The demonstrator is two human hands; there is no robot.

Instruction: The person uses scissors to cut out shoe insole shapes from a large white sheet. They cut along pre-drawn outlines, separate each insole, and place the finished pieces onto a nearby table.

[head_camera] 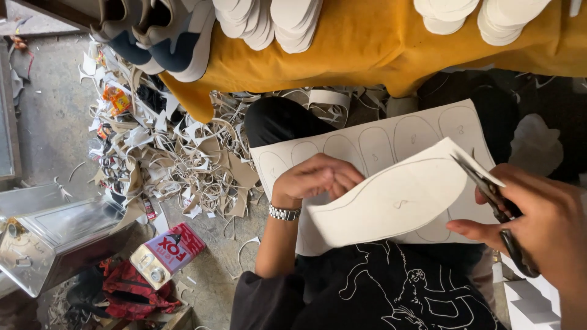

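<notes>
Yellow cloth (379, 43) covers the counter along the top edge, carrying 4 stacks of white sole cutouts (269, 21) and a pair of grey and navy shoes (165, 36) at its left end. Below the cloth's corner, a wide heap of cardboard offcuts (177, 153) lies on the concrete floor (55, 122). A shiny metal tin (55, 238) sits lower left, with a red bag (131, 293) and a small red and white can (168, 253) just beside it. Across the person's lap, over black trousers (275, 119), lies a cardboard sheet (379, 137) pencilled with a row of sole outlines. A cut sole piece (391, 201), still joined to the sheet on its right side, curls up in front of it. Left hand (318, 177), metal watch (285, 212) on the wrist, pinches the left end of that piece, fingers curled over its edge. Right hand (538, 220) is closed around the handles of black scissors (489, 189), thumb and fingers through the loops, blades meeting the cardboard at the piece's upper right corner. White blocks (532, 305) sit at lower right.
</notes>
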